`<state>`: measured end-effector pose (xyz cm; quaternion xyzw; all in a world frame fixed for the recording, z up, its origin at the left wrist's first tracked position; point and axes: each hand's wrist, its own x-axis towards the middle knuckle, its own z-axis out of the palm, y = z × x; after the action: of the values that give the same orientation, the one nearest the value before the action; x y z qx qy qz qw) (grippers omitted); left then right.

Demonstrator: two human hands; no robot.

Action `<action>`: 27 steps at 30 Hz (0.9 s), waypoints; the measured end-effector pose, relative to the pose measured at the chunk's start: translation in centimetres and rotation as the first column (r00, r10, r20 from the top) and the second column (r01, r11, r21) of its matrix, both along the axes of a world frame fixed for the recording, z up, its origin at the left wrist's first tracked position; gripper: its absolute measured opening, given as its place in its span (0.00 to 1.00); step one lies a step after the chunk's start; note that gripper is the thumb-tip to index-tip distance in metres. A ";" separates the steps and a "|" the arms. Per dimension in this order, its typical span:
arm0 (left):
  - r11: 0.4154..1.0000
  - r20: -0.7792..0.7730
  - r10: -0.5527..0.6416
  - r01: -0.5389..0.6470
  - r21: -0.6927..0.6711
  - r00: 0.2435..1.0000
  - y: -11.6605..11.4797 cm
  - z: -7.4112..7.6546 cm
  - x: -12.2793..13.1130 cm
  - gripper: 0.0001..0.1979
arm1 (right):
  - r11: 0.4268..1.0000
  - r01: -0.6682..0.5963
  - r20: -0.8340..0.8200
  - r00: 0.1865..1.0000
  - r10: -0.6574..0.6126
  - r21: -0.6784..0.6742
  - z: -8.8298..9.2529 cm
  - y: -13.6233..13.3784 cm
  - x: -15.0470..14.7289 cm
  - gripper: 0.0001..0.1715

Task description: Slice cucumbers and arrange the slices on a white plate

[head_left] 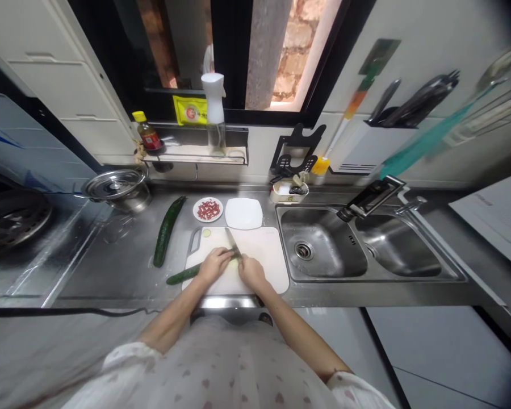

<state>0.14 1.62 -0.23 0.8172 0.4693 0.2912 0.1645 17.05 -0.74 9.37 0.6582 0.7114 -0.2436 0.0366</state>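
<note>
My left hand (216, 265) is closed over a cucumber (183, 275) that lies slantwise across the white cutting board (262, 250). In my right hand (252, 272) is the handle of a kitchen knife (232, 241), its blade pointing up and left, at the cucumber's right end. Pale green cut pieces show faintly beside the blade, partly hidden by my right hand. One round cucumber slice (206, 233) rests near the board's top left corner. A second, whole cucumber (169, 232) lies on the steel counter left of the board.
Behind the board stand a plate of chopped red pieces (208, 210) and a white square plate (244, 213). A double sink (323, 244) is to the right. At left are a lidded steel pot (121, 190) and a stove (12, 221). A rack (187, 157) holds bottles.
</note>
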 end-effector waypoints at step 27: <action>1.000 0.020 -0.008 0.007 0.026 1.000 0.0 0.2 0.1 0.14 | 0.995 -0.041 0.055 0.997 0.046 -0.087 0.4 -3.2 2.1 0.19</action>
<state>0.25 1.64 -0.06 0.8181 0.4607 0.3049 0.1597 19.16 -3.93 9.72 0.6471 0.7131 -0.2541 0.0905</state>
